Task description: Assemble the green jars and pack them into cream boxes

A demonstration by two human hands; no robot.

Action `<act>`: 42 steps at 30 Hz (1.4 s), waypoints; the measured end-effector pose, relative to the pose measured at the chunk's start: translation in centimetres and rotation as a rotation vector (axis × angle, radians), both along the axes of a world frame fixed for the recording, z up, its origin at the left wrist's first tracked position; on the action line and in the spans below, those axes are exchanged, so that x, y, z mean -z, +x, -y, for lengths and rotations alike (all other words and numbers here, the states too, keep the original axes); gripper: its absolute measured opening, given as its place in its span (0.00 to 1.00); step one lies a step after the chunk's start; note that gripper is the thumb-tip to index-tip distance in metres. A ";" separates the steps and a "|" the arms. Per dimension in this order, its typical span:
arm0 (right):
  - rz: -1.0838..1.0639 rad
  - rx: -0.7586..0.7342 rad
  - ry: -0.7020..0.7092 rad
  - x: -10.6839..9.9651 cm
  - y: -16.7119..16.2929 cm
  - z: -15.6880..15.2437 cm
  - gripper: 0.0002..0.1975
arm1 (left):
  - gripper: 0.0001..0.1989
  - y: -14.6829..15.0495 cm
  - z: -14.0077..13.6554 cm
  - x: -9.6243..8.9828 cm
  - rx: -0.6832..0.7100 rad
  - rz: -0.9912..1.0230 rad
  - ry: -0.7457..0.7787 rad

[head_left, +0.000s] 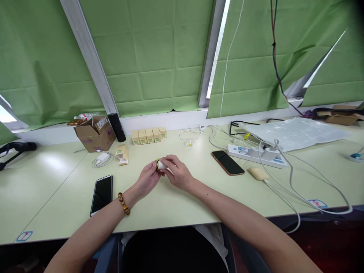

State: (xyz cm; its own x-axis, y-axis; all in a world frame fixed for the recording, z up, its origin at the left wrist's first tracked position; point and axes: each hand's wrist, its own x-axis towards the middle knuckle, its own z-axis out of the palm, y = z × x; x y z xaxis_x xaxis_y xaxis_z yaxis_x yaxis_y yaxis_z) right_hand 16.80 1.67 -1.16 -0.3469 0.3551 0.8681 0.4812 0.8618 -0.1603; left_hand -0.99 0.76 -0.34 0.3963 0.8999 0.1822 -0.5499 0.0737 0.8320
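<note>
A small white rounded object (162, 165) with a yellow and dark rim is held between both hands above the middle of the table. My left hand (149, 175), with a beaded bracelet on its wrist, is closed round the rimmed end. From the other side, the fingers of my right hand (178, 172) pinch the white part. The fingers partly cover the object, so its exact kind cannot be told. An opened small cardboard box (122, 154) lies beyond my left hand. Farther back, a small clear container (189, 143) with something yellow in it sits on the table.
Several small cardboard boxes (148, 136) stand in a row at the back. A larger carton (95, 134) and a black cylinder (116, 127) are at back left. Phones (101, 194) lie on both sides. A power strip (257, 155) with trailing white cables occupies the right.
</note>
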 end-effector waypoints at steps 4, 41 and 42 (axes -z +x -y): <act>-0.019 0.027 -0.013 -0.1 0.0 0.1 0.17 | 0.15 0.0 0.0 -0.3 0.010 -0.013 0.018; -0.183 0.764 -0.849 1.5 9.4 -11.9 0.19 | 0.12 -1.6 -1.9 -0.4 -0.189 0.122 -0.130; -0.206 0.743 -0.861 1.2 9.5 -12.0 0.16 | 0.12 -1.6 -1.9 -0.4 -0.192 0.124 -0.131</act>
